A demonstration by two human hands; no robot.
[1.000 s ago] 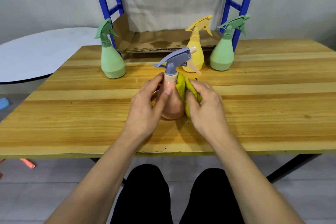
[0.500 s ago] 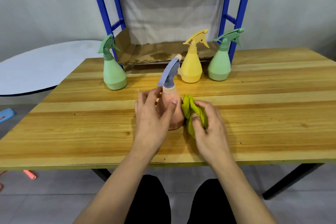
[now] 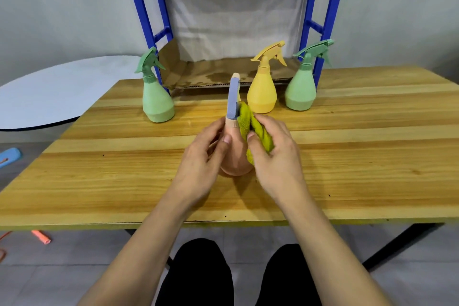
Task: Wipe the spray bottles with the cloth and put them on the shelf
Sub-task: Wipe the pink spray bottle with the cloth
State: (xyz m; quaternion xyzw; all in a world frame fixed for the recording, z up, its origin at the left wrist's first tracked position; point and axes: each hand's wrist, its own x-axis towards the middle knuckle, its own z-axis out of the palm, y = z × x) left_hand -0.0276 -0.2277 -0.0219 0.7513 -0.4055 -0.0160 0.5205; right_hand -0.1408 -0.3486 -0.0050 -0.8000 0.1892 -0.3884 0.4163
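Note:
A pink spray bottle (image 3: 236, 156) with a blue-grey trigger head stands on the wooden table (image 3: 372, 156) in front of me. My left hand (image 3: 201, 159) grips its body from the left. My right hand (image 3: 275, 156) holds a yellow-green cloth (image 3: 250, 124) pressed against the bottle's neck and right side. Farther back stand a green bottle (image 3: 156, 97) on the left, a yellow bottle (image 3: 262, 92) in the middle and another green bottle (image 3: 301, 87) on the right. Behind them rises the blue shelf (image 3: 325, 20), its lower level lined with cardboard (image 3: 213, 74).
A white round table (image 3: 49, 92) stands to the left of the wooden one. Small blue and orange items (image 3: 41, 236) lie on the tiled floor at left. My legs show under the table's near edge. A white sheet hangs behind the shelf.
The pink bottle has been turned so its trigger head points away from me. My right hand has moved the cloth up from the bottle's lower side to its neck. The view tilted upward.

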